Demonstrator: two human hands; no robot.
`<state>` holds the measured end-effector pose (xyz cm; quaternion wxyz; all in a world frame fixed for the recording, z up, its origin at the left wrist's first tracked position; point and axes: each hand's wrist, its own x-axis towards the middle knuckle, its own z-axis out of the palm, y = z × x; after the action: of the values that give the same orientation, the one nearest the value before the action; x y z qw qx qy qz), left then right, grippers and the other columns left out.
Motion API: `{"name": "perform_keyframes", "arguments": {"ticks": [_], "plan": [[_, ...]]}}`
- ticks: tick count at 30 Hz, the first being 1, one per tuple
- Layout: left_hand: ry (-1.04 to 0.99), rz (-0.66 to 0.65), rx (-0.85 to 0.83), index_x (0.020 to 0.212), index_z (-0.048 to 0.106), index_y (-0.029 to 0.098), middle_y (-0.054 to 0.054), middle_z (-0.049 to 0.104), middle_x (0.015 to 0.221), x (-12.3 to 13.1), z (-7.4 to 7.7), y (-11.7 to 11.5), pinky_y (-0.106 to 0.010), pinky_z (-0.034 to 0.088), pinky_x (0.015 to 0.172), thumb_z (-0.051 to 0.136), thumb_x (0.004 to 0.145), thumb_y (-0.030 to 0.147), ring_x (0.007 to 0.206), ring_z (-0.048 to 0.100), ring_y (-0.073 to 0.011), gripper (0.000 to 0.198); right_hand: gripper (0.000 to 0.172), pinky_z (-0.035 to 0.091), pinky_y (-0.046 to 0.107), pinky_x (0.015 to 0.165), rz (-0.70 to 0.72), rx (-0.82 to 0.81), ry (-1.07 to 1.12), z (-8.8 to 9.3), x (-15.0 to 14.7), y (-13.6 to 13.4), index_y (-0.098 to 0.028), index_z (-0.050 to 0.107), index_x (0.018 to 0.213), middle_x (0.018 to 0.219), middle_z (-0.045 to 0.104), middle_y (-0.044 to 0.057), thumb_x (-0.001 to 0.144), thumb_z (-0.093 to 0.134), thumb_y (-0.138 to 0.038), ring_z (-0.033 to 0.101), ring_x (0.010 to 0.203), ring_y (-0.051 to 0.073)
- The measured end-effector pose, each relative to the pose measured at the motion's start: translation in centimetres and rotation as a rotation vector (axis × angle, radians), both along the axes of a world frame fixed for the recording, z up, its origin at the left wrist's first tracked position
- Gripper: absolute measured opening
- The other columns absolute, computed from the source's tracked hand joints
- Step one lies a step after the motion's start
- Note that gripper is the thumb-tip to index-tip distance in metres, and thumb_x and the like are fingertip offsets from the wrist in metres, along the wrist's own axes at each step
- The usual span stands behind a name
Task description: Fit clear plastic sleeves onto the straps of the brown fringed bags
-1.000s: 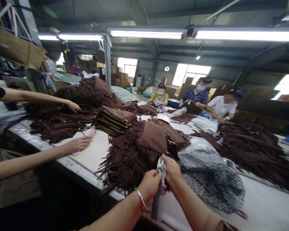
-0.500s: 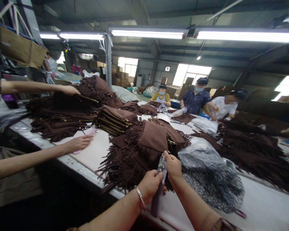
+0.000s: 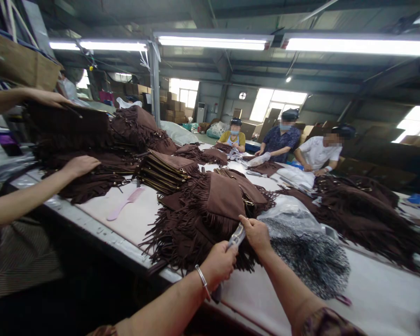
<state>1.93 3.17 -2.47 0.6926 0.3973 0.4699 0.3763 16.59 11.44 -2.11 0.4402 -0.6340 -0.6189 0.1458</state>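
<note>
Tube lights [image 3: 215, 43] glare white overhead and the windows [image 3: 279, 106] are blown out — yet the ceiling [image 3: 126, 18] is dim. Deep shadow fills the space below the worktop [image 3: 147, 220]; wide-angle stretch pulls at the edges — fine detail looks soft.

Fringed bags [image 3: 226, 198] matt, suede-like; comb [image 3: 126, 204] smooth plastic; strap wrapping [image 3: 237, 237] glossy, probably plastic.

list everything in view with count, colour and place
table: one, white, centre
fringed bags: many, brown, on table
comb: one, pink, table's left
plastic-wrapped strip: one, greyish, front centre
speckled bundle: one, black and white, right of centre
people: three, yellow, blue, white tops, across table
neighbour's hands: two, bare, at left bags
tube lights: at least three, white, overhead
cartons: many, brown, background
bangle: one, silver, left wrist
left hand: one, bare, gripping strip
right hand: one, bare, at strip's tip
</note>
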Motion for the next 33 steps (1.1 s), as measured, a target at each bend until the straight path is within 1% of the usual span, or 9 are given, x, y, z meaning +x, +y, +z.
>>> {"name": "perform_keyframes", "arguments": {"ticks": [4, 6, 9, 12, 18, 22, 25, 28, 33], "plan": [[0.080, 0.031, 0.028, 0.071, 0.047, 0.020, 0.009, 0.036, 0.047, 0.1, -0.4, 0.2, -0.020, 0.015, 0.039, 0.053, 0.082, 0.054, 0.034, 0.025, -0.0041, 0.036, 0.057, 0.028, 0.028, 0.051, -0.017, 0.012, -0.012, 0.4, 0.9, -0.3, -0.021, 0.048, 0.044, 0.041, 0.044, -0.002, 0.086, 0.045, -0.059, 0.039, 0.046, 0.013], [0.064, 0.023, -0.004, 0.072, 0.047, 0.020, 0.009, 0.035, 0.047, -0.2, -0.4, 0.2, -0.020, 0.014, 0.038, 0.050, 0.083, 0.056, 0.033, 0.023, -0.0042, 0.037, 0.049, 0.035, 0.028, 0.056, -0.007, 0.040, -0.011, 1.0, 1.6, -1.1, -0.019, 0.058, 0.057, 0.051, 0.054, 0.001, 0.088, 0.045, -0.054, 0.047, 0.052, 0.015], [0.006, -0.022, -0.059, 0.076, 0.046, 0.021, 0.010, 0.035, 0.050, -0.8, 0.1, 0.0, -0.019, 0.013, 0.038, 0.049, 0.082, 0.060, 0.034, 0.021, -0.0034, 0.040, 0.028, 0.044, 0.030, 0.076, 0.276, 0.171, -0.147, 2.1, 2.5, -2.8, -0.019, 0.068, 0.094, 0.090, 0.067, 0.007, 0.088, 0.053, -0.041, 0.059, 0.083, 0.020], [-0.034, -0.064, -0.070, 0.077, 0.045, 0.021, 0.010, 0.034, 0.051, -1.2, 0.5, -0.2, -0.018, 0.012, 0.038, 0.049, 0.080, 0.062, 0.035, 0.020, -0.0030, 0.041, 0.026, 0.041, 0.035, 0.091, 0.628, 0.299, -0.438, 2.8, 2.6, -4.4, -0.025, 0.067, 0.111, 0.115, 0.063, 0.009, 0.090, 0.052, -0.029, 0.054, 0.106, 0.023], [0.089, -0.097, 0.069, 0.080, 0.050, 0.020, 0.007, 0.041, 0.056, -1.1, -0.1, -0.3, -0.019, 0.025, 0.039, 0.052, 0.081, 0.053, 0.039, 0.033, -0.0063, 0.034, 0.022, 0.036, 0.034, 0.087, 0.730, 0.319, -0.701, 3.9, 1.6, -4.7, -0.024, 0.072, 0.092, 0.094, 0.068, 0.006, 0.093, 0.050, -0.026, 0.054, 0.097, 0.020], [0.308, -0.072, 0.345, 0.077, 0.057, 0.019, 0.001, 0.053, 0.063, -1.3, -0.8, -0.1, -0.023, 0.035, 0.050, 0.062, 0.078, 0.044, 0.053, 0.046, -0.0123, 0.025, 0.020, 0.034, 0.033, 0.086, 0.821, 0.326, -0.776, 4.6, 1.3, -4.0, -0.023, 0.070, 0.094, 0.094, 0.068, 0.005, 0.093, 0.049, -0.025, 0.054, 0.095, 0.019], [0.466, 0.015, 0.535, 0.071, 0.059, 0.019, -0.003, 0.058, 0.066, -1.3, -1.3, 0.0, -0.026, 0.035, 0.059, 0.056, 0.084, 0.043, 0.059, 0.049, -0.0156, 0.028, 0.019, 0.033, 0.032, 0.083, 0.835, 0.294, -0.817, 4.9, 1.1, -3.6, -0.022, 0.068, 0.088, 0.090, 0.067, 0.005, 0.093, 0.050, -0.024, 0.054, 0.091, 0.017], [0.586, 0.063, 0.560, 0.069, 0.060, 0.019, -0.005, 0.058, 0.063, -1.1, -1.6, 0.1, -0.029, 0.035, 0.062, 0.047, 0.089, 0.045, 0.058, 0.050, -0.0178, 0.035, 0.021, 0.033, 0.031, 0.079, 0.798, 0.244, -0.850, 4.6, 0.8, -3.6, -0.020, 0.066, 0.082, 0.084, 0.066, 0.005, 0.093, 0.049, -0.024, 0.053, 0.086, 0.017], [0.663, -0.059, 0.558, 0.070, 0.060, 0.017, -0.006, 0.059, 0.065, -1.1, -1.3, 0.2, -0.030, 0.034, 0.062, 0.036, 0.093, 0.041, 0.061, 0.051, -0.0183, 0.041, 0.015, 0.033, 0.031, 0.078, 0.764, 0.210, -0.804, 3.7, 1.3, -3.5, -0.021, 0.066, 0.093, 0.089, 0.065, 0.005, 0.092, 0.052, -0.025, 0.053, 0.087, 0.017]]}}
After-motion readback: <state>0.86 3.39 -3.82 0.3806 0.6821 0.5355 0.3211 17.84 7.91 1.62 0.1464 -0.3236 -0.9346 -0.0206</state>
